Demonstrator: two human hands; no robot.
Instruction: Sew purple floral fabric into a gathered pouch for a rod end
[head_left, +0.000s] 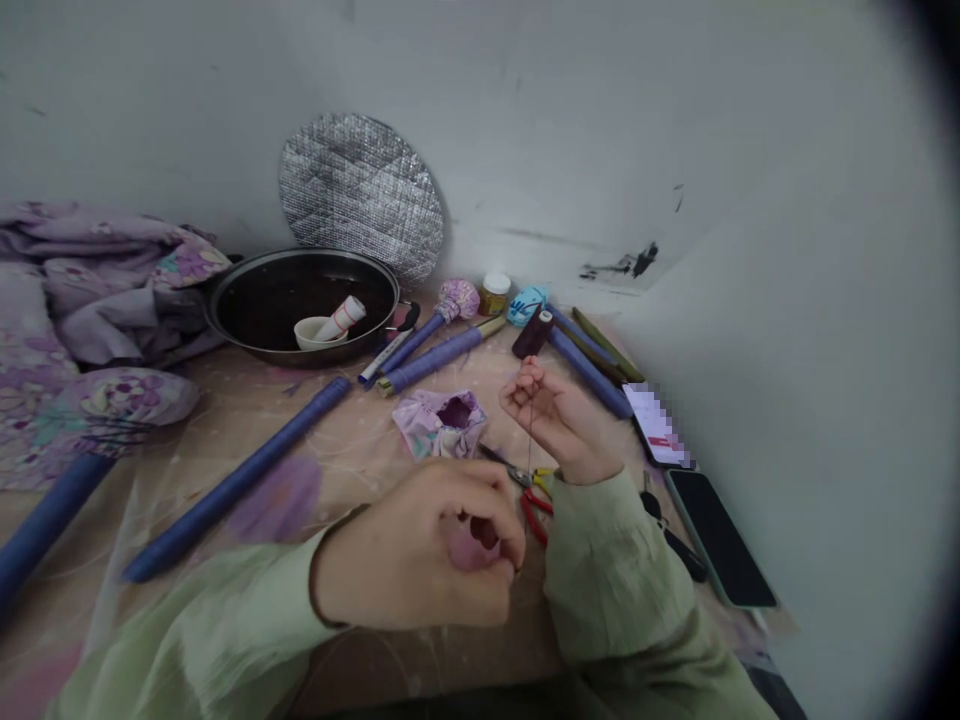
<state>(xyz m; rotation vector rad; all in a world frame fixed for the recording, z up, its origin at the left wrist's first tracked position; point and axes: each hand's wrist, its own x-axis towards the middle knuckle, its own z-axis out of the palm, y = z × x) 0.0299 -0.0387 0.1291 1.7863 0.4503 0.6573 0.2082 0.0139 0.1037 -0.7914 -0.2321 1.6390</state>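
Observation:
My left hand (420,545) is in the lower middle, its thumb and fingers curled into a ring. Whether it holds anything small is hidden; a pinkish patch shows inside the ring. My right hand (559,410) is raised to its right, thumb and fingertips pinched on a dark thread (532,430). The thread runs down toward my left hand; no needle can be made out. Just beyond my left hand lies a floral lilac cloth piece (427,420) with a dark opening. Pliers with red and yellow handles (534,515) lie between my hands. A dark thread spool (531,335) stands behind my right hand.
A black pan (225,310) holds a small white bowl (304,335). A silvery round pad (360,190) leans on the wall. Blue-wrapped sticks (240,480) lie about. Floral fabric (45,310) is heaped left. Two phones (720,540) lie right, by the wall.

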